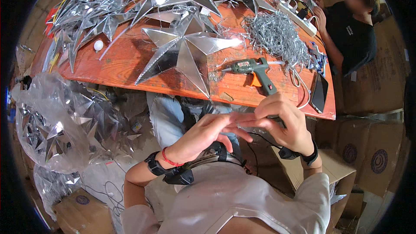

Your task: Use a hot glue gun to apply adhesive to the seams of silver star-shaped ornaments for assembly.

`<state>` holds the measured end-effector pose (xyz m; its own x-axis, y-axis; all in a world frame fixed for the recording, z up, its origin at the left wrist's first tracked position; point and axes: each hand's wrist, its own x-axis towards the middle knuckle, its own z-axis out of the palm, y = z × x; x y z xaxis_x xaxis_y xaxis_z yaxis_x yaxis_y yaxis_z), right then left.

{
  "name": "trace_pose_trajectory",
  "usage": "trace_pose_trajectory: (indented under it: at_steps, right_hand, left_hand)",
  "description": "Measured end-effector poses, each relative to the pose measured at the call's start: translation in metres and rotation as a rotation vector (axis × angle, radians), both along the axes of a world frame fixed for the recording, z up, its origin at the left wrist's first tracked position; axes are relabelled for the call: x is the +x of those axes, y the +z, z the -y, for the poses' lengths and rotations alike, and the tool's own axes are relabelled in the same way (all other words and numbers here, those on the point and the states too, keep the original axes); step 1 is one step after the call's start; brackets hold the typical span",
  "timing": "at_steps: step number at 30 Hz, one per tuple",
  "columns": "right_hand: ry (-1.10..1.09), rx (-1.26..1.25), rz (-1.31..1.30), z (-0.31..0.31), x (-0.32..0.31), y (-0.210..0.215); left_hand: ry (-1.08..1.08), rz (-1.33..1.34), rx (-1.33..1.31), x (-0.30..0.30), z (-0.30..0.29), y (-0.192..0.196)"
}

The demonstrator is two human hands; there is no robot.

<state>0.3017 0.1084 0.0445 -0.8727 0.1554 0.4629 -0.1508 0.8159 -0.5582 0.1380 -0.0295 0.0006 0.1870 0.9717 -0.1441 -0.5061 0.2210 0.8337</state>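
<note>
My left hand [212, 126] is held above my lap, just off the table's front edge, with its fingers stretched toward the right. Against its fingertips my right hand [282, 119] is bent in a pinch; whatever lies between its fingers, if anything, is hidden. On the table in front stands a large silver star [184, 45] with folded, shiny points. To its right, a dark green glue gun [249, 66] with an orange trigger lies on its side. Beyond the gun sits a heap of silver tinsel [277, 37].
More silver stars [112, 6] pile up at the far left. A white power strip [297, 17], a phone [319, 93] and a cable lie on the right. A bag of stars [56, 125] rests left of me; cardboard boxes [364, 147] stand right. Another person [353, 30] sits at the far right.
</note>
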Motion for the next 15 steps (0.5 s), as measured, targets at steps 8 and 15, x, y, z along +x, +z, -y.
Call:
trace_pose_trajectory:
  at_steps: [8,15]
  right_hand:
    - [0.092,0.157,0.067,0.006,-0.01,-0.001]
    - [0.21,-0.096,0.107,0.0,-0.008,0.016]
  left_hand:
    - [-0.02,0.029,-0.033,-0.002,0.0,-0.005]
    - [-0.369,-0.051,0.274,-0.01,0.008,-0.005]
